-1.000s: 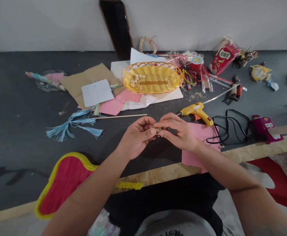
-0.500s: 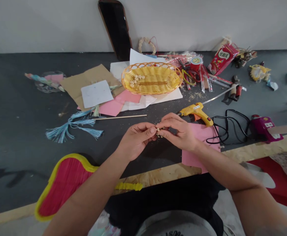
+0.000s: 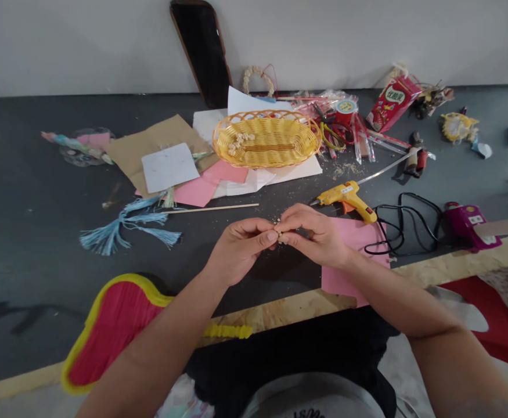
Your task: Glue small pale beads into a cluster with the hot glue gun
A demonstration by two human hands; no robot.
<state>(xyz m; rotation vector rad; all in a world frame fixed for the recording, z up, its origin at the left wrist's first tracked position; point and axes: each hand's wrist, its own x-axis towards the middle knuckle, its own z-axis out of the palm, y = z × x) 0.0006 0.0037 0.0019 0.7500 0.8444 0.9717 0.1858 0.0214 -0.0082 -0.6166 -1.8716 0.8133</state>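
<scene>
Between the fingertips of both hands is a small cluster of pale beige pieces (image 3: 279,235), mostly covered by the fingers. My left hand (image 3: 245,248) pinches it from the left, thumb on top. From the right, my right hand (image 3: 312,233) closes thumb and forefinger on it, touching the left fingertips. Beyond the hands, a yellow woven basket (image 3: 275,142) holds similar beige pieces at its left end. A yellow glue gun (image 3: 347,197) lies just beyond my right hand, and pink paper (image 3: 341,278) is under the right wrist.
A thin stick (image 3: 219,208) and blue tassels (image 3: 114,232) lie left of the hands. The red fan-like piece with yellow edging (image 3: 114,331) sits by the left forearm. A black cord (image 3: 402,223) coils at right; a phone (image 3: 205,55) leans against the wall.
The fingertips have drawn closer together, covering more of the beige cluster. The right fingers have lowered slightly. The rest of the view has shifted only a little.
</scene>
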